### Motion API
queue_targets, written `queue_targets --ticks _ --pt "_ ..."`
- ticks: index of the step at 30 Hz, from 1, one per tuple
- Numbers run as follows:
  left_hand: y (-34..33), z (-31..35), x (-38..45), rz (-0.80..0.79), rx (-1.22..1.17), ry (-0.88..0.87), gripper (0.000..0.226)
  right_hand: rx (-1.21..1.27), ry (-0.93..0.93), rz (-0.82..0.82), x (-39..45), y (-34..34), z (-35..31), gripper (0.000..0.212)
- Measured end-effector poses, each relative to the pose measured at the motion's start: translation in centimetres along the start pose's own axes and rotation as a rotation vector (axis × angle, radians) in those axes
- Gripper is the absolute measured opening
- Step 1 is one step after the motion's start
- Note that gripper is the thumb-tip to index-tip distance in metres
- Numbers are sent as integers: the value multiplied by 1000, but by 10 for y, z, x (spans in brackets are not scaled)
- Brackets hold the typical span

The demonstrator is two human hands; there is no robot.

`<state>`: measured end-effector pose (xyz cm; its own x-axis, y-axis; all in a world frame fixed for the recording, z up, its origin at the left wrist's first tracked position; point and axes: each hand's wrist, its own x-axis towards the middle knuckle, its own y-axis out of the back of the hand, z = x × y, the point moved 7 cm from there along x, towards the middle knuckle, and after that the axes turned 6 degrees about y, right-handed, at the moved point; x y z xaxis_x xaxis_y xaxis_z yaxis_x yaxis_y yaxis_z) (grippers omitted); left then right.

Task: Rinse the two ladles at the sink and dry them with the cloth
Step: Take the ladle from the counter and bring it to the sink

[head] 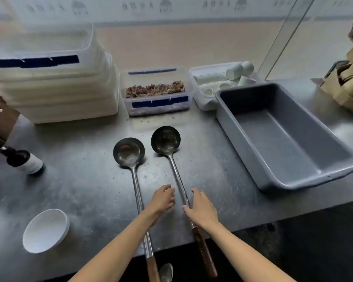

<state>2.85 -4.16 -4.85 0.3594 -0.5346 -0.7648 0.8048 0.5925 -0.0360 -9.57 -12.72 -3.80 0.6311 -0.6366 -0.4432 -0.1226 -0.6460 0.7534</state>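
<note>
Reaching for the two ladles on the steel desk [222,159], left hand [162,200] loosely spread by the left ladle [137,188], right hand [201,208] resting spread on the right ladle [174,165]; next comes gripping both shafts, no rinsing yet

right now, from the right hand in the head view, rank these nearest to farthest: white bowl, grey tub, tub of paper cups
1. grey tub, to the right of the right hand
2. white bowl, far left, near edge
3. tub of paper cups, at the back

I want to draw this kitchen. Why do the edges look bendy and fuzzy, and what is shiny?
Head view: the wide lens bends the counter and grey tub outward; corners and back wall look blurry, the white bowl is soft; the middle is sharpest, where both ladle bowls catch dull glints.
</note>
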Motion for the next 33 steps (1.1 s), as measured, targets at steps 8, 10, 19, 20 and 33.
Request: queue_targets --ticks 8,10,19,20,33 --pt "-21 -2 23 -44 -130 86 22 45 -21 -74 19 -21 8 43" --pt "-19 -4 28 -55 -180 98 19 31 -35 -80 21 -24 9 42" --pt "-31 3 46 -138 -432 145 27 326 -79 -7 14 -19 21 21" --pt "-34 2 48 -137 -447 155 27 371 -77 25 12 -17 23 20" --pt "-94 -13 12 -238 -353 169 23 395 -65 248 -62 7 54 35"
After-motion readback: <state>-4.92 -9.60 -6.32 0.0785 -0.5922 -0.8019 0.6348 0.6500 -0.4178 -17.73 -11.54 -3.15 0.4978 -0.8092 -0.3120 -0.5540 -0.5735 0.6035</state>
